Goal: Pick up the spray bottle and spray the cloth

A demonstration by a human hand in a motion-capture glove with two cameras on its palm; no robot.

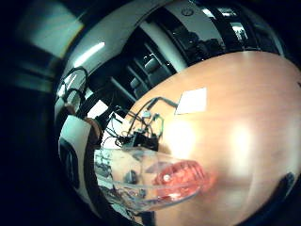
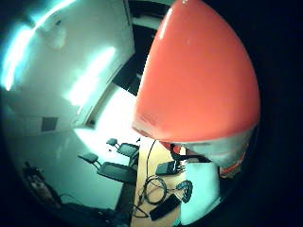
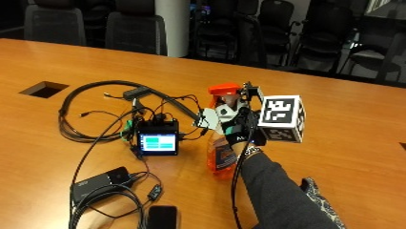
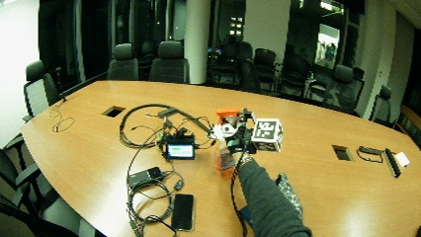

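Outside view: right hand (image 3: 236, 130) wrapped around neck of spray bottle (image 3: 221, 143), just under orange trigger head. Bottle upright; cannot tell whether base touches table (image 3: 355, 109) or sits just above it. Grip high on neck presumably keeps a finger within reach of trigger. Small screen unit (image 3: 158, 142) with cables just beside bottle; black box (image 3: 101, 180) and phone (image 3: 162, 217) nearer the person. Patterned fabric (image 3: 320, 202) beside forearm, possibly the cloth; not certain.

Wide outside view: same layout. Bottle near middle of table, held by hand (image 4: 240, 139). Patterned fabric (image 4: 288, 190) alongside sleeve, behind nozzle direction.

Little finger side palm view: clear bottle body (image 1: 155, 181) with orange liquid close to palm, lying across view. White square sheet (image 1: 192, 100) flat on table beyond.

Thumb side palm view: orange spray head (image 2: 199, 75) fills most of view, so head sits right against thumb side of palm. Cables and chairs beyond.

Judgement: pickup step under way or just completed; spraying not yet begun. Next move likely needs nozzle turned toward cloth.
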